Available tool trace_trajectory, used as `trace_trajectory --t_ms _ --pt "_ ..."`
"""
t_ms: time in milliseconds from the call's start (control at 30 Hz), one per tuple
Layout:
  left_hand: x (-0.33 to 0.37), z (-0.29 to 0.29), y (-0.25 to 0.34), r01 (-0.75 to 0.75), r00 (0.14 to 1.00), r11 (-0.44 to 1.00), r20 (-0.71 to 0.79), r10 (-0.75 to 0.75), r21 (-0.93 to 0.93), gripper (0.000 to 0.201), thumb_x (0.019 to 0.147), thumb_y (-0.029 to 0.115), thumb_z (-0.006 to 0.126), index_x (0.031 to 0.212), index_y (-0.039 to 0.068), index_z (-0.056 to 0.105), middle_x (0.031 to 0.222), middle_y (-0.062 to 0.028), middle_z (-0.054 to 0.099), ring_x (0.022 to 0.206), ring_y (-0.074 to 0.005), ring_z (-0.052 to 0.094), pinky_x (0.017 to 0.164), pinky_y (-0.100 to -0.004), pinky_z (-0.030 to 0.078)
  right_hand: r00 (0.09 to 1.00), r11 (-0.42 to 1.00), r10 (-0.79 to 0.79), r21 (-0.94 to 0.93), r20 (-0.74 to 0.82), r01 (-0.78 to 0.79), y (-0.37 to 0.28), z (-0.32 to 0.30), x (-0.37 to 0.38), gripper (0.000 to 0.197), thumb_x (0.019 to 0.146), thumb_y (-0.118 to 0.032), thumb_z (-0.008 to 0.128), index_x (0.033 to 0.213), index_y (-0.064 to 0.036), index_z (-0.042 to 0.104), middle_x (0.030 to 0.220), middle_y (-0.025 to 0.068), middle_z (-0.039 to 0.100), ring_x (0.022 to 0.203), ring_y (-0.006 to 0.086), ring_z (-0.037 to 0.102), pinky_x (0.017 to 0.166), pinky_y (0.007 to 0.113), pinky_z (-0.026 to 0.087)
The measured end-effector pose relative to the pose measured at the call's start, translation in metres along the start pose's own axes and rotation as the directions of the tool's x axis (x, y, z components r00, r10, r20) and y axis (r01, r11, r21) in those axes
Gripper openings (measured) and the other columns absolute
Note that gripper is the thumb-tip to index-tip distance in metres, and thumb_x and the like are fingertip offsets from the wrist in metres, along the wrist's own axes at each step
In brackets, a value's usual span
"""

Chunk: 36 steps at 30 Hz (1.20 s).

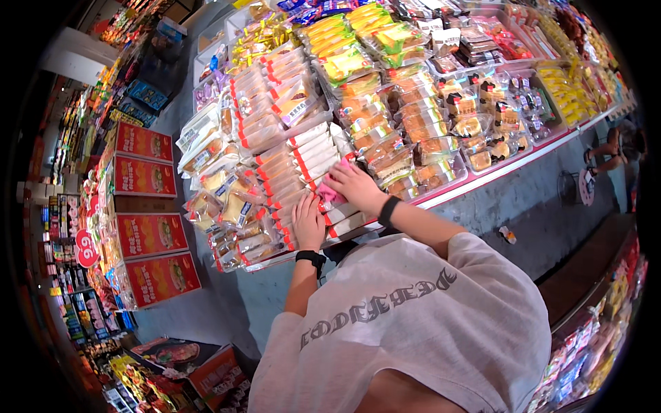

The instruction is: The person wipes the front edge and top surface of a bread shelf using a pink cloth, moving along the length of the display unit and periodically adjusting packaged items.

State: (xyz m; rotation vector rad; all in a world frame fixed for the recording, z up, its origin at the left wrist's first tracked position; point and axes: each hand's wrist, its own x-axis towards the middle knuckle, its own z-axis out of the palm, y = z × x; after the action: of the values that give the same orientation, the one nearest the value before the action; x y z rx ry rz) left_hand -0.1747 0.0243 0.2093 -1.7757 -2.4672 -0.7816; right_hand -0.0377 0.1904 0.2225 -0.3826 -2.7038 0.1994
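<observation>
Near the front edge of the desk (441, 197), our right hand (356, 189) lies palm down with its fingers reaching leftward over a pink cloth (328, 193), which shows on both sides of them. The cloth sits on the rows of paper-white wrapped rolls (313, 148) with red ends. The fingers look only lightly bent; whether they pinch the cloth or merely press it, we cannot tell. Our left hand (308, 221) rests palm down on the same packs, fingertips just beside the cloth, half open; what lies under its palm is hidden, so we cannot say if it grips a pack.

As we judge it, leaning too hard could crush the soft-looking rolls, and dragging the cloth might catch a wrapper and skew the rows. A sideways push of the left hand could crowd the clear-bagged cakes (237, 199), while packs nudged toward us might slide over the rim.
</observation>
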Motion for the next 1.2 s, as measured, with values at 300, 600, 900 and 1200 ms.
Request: trace_trajectory --t_ms 300,600,900,1200 --pt "-0.003 0.003 -0.001 -0.001 0.999 1.000 -0.043 0.000 -0.009 0.035 0.082 0.009 0.052 0.115 0.006 0.062 0.131 -0.0090 0.056 0.129 -0.0267 0.046 0.112 -0.0454 0.028 0.962 0.959 0.270 -0.070 -0.049 -0.273 0.024 0.021 0.081 0.040 0.088 -0.019 0.051 0.127 -0.0099 0.054 0.126 0.0139 0.057 0.122 0.0342 0.049 0.105 0.045 0.036" --pt "-0.002 0.003 -0.002 0.004 1.000 1.000 -0.031 -0.005 -0.023 0.037 0.083 0.006 0.051 0.119 0.007 0.061 0.131 -0.0092 0.057 0.130 -0.0284 0.046 0.112 -0.0457 0.029 0.861 0.920 0.365 -0.278 0.354 -0.275 0.003 0.006 0.063 0.055 0.094 -0.021 0.042 0.145 -0.0027 0.034 0.134 0.0304 0.050 0.121 0.0424 0.054 0.112 0.059 0.020" --pt "-0.002 0.002 0.000 -0.002 0.998 0.999 -0.060 0.000 -0.032 0.036 0.080 0.009 0.052 0.114 0.006 0.063 0.129 -0.0091 0.058 0.127 -0.0288 0.048 0.112 -0.0468 0.029 0.954 0.929 0.210 -0.348 0.214 -0.127 -0.007 0.002 0.021 0.050 0.091 -0.019 0.046 0.137 -0.0002 0.044 0.118 0.0243 0.059 0.110 0.0381 0.060 0.111 0.057 0.026" --pt "-0.004 0.006 -0.002 0.019 0.999 1.000 -0.051 -0.019 -0.008 0.036 0.081 0.011 0.051 0.114 0.005 0.063 0.130 -0.0090 0.057 0.129 -0.0268 0.047 0.113 -0.0464 0.027 0.994 0.996 0.024 0.088 0.104 -0.033 -0.030 -0.026 -0.034 0.052 0.085 -0.018 0.056 0.135 -0.0078 0.049 0.130 0.0156 0.052 0.126 0.0332 0.045 0.114 0.051 0.024"
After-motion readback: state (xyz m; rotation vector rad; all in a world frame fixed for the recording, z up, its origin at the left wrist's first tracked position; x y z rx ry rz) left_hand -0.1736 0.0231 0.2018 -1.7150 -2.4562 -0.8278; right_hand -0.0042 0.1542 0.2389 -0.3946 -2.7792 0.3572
